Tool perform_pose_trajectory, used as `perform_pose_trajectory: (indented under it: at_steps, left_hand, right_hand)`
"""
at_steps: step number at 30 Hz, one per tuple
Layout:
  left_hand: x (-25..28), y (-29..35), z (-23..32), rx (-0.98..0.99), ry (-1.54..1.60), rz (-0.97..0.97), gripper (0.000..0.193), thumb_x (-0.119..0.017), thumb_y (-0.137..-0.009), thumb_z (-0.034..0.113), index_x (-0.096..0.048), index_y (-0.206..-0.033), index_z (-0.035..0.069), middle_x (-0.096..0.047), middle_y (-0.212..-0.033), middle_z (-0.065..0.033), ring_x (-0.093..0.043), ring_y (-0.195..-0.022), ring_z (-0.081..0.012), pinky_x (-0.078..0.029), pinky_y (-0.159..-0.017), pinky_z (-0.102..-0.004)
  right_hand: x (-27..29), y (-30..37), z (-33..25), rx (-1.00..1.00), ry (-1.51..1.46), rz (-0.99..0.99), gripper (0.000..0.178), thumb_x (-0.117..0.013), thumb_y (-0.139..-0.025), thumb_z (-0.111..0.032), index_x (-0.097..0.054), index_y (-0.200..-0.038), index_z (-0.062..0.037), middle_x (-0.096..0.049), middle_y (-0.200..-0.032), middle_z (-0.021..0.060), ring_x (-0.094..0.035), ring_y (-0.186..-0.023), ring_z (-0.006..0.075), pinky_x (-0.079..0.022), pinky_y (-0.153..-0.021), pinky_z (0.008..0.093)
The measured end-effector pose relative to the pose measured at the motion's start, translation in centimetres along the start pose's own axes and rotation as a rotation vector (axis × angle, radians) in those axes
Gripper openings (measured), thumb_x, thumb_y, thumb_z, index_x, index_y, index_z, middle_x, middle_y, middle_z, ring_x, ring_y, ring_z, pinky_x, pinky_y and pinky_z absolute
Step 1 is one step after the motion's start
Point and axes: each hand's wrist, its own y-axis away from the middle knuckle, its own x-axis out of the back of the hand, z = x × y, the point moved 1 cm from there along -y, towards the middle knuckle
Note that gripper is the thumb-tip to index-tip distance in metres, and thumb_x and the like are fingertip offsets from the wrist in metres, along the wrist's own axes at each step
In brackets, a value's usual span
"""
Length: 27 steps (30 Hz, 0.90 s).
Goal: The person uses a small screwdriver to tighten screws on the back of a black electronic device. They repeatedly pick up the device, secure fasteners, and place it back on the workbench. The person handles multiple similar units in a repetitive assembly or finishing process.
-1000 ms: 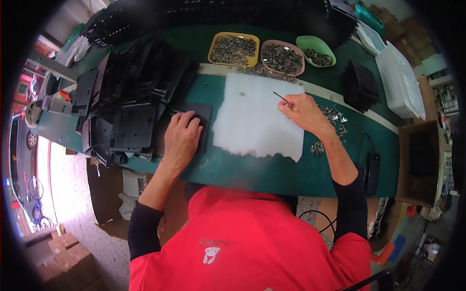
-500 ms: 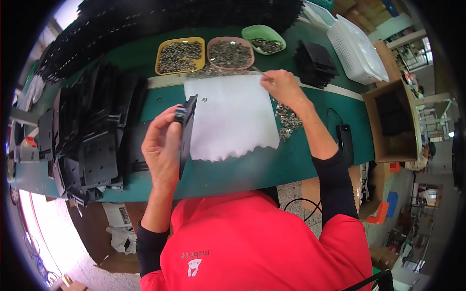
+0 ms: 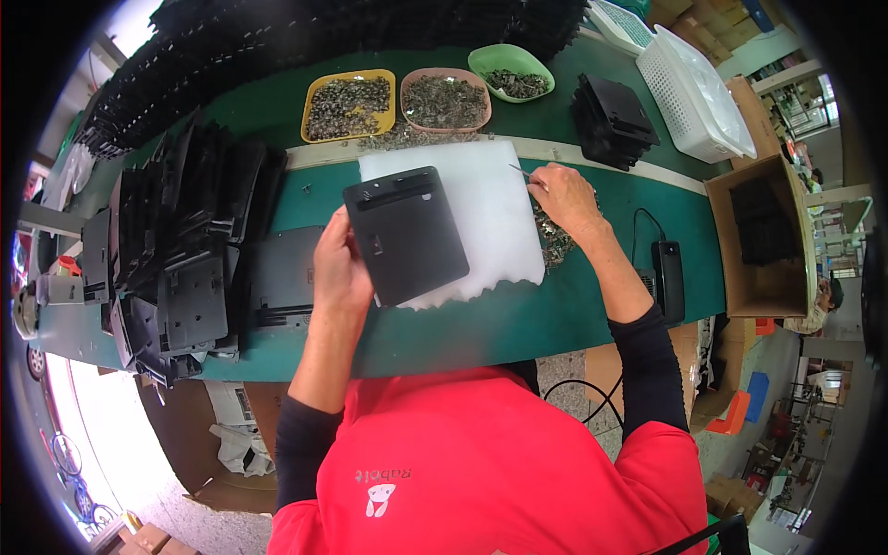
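Observation:
My left hand (image 3: 342,264) is closed on the left edge of a flat black plastic panel (image 3: 416,245), its broad face turned up. The panel has a slot across its top and a few small metal bits on it. Under it lies a white foam sheet (image 3: 499,227) with a ragged near edge. My right hand (image 3: 566,196) is closed on a thin metal tool, seemingly tweezers (image 3: 520,170), over the sheet's right edge. The tip points left, apart from the panel. A pile of small metal parts (image 3: 557,242) lies beside the sheet, partly under my right wrist.
Yellow (image 3: 308,128), pink (image 3: 485,118) and green (image 3: 548,85) trays hold small metal parts at the back. Black panels are stacked at left (image 3: 194,296) and back right (image 3: 610,120). A white basket (image 3: 689,102), a cardboard box (image 3: 809,231) and a black device (image 3: 668,277) are at right.
The black panel has turned from edge-on to face up and moved right over the foam sheet. My right hand has come slightly nearer and right, away from the trays.

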Motion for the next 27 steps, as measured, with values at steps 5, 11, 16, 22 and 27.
perform_pose_trajectory:
  at_steps: [5,11,16,22,27]
  left_hand:
    - [-3.2,1.0,-1.4,-0.012,-0.197,-0.083,0.031,-0.058,-0.098,0.022,-0.054,-0.120,0.001,-0.066,-0.108,-0.0083,-0.063,-0.101,-0.0176,-0.051,-0.089,-0.0322]
    - [-1.0,1.2,-4.4,-0.189,-0.583,-0.018,0.050,-0.060,-0.089,0.004,-0.042,-0.134,-0.006,-0.059,-0.120,-0.0126,-0.059,-0.106,-0.0187,-0.047,-0.094,-0.0304]
    - [-1.9,4.0,-4.5,-0.319,-0.787,0.036,0.049,-0.064,-0.085,0.004,-0.046,-0.131,-0.005,-0.056,-0.122,-0.0160,-0.058,-0.106,-0.0208,-0.048,-0.094,-0.0327]
    - [-3.3,4.2,-2.2,-0.757,-1.688,0.074,0.041,-0.076,-0.078,0.011,-0.059,-0.114,0.001,-0.055,-0.114,-0.0176,-0.054,-0.101,-0.0320,-0.046,-0.088,-0.0410]
    - [-4.0,3.4,-3.5,-0.856,-1.819,-0.148,0.040,-0.076,-0.076,0.015,-0.063,-0.113,0.004,-0.059,-0.112,-0.0135,-0.053,-0.105,-0.0321,-0.043,-0.089,-0.0419]
  right_hand:
    - [0.1,-0.2,0.4,-0.024,-0.081,0.053,0.019,-0.069,-0.086,-0.022,-0.068,-0.088,-0.0036,-0.069,-0.090,0.0155,-0.066,-0.086,0.0391,-0.052,-0.076,0.0481]
    - [2.1,0.9,-2.2,-0.240,-0.785,-0.116,0.019,-0.070,-0.086,-0.018,-0.066,-0.086,-0.0003,-0.069,-0.074,0.0080,-0.061,-0.057,0.0139,-0.047,-0.049,0.0283]
    - [-0.4,2.4,-4.6,-0.274,-1.296,-0.294,0.016,-0.073,-0.086,-0.013,-0.066,-0.091,0.0006,-0.068,-0.082,0.0085,-0.062,-0.059,0.0082,-0.035,-0.038,0.0171]
    - [-1.1,2.3,-7.2,-0.416,-1.494,-0.381,0.015,-0.072,-0.086,-0.010,-0.068,-0.094,0.0022,-0.070,-0.084,0.0125,-0.067,-0.064,0.0112,-0.035,-0.037,0.0187]
    - [-1.7,2.3,-7.2,-0.352,-1.300,-0.290,0.013,-0.071,-0.085,-0.008,-0.068,-0.091,0.0034,-0.070,-0.080,0.0116,-0.067,-0.063,0.0104,-0.034,-0.038,0.0198]
